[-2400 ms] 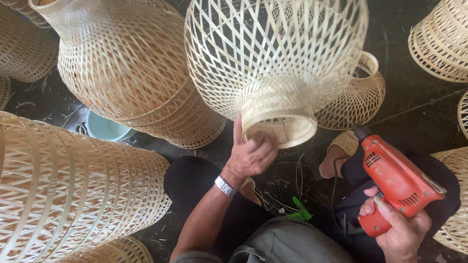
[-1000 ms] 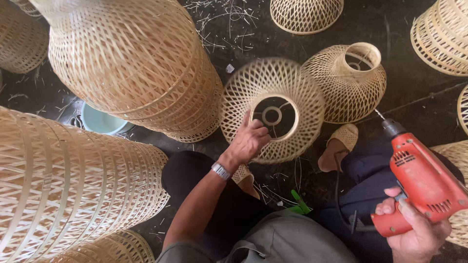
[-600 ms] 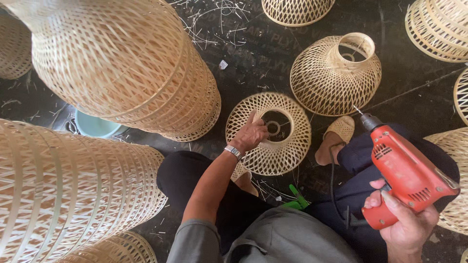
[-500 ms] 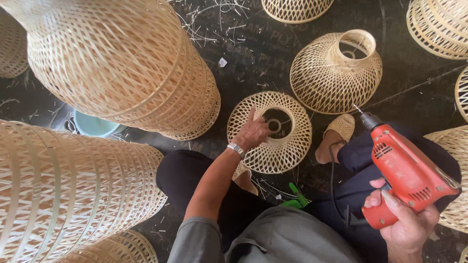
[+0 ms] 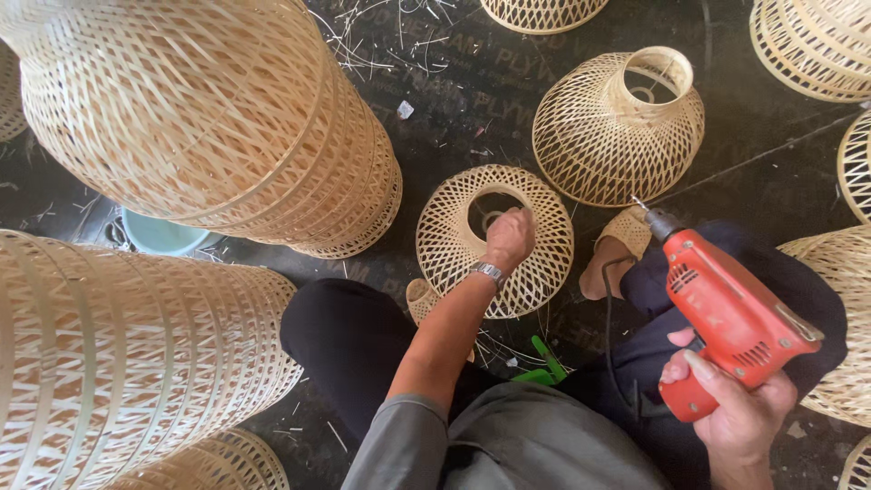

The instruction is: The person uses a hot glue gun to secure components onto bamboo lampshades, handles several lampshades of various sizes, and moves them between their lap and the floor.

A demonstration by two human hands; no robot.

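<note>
I sit cross-legged on a dark floor. My left hand (image 5: 509,238) grips the neck rim of a woven bamboo lampshade (image 5: 454,245) that stands on the floor in front of my knees, opening up. A metal watch sits on that wrist. My right hand (image 5: 739,408) holds a red electric drill (image 5: 726,313) by its grip at the lower right, bit pointing up and left, away from the shade. The drill's black cord (image 5: 606,299) loops down by my leg.
Tall stacks of woven shades fill the left, one upper stack (image 5: 200,118) and one lower stack (image 5: 118,363). Another single shade (image 5: 590,136) stands beyond, with more at the right edge (image 5: 817,45). A pale blue bowl (image 5: 163,236), a green tool (image 5: 544,367) and bamboo scraps lie about.
The shade was lifted up close to the camera, then lowered onto the floor with my left hand still on its neck. The drill stayed in my right hand.
</note>
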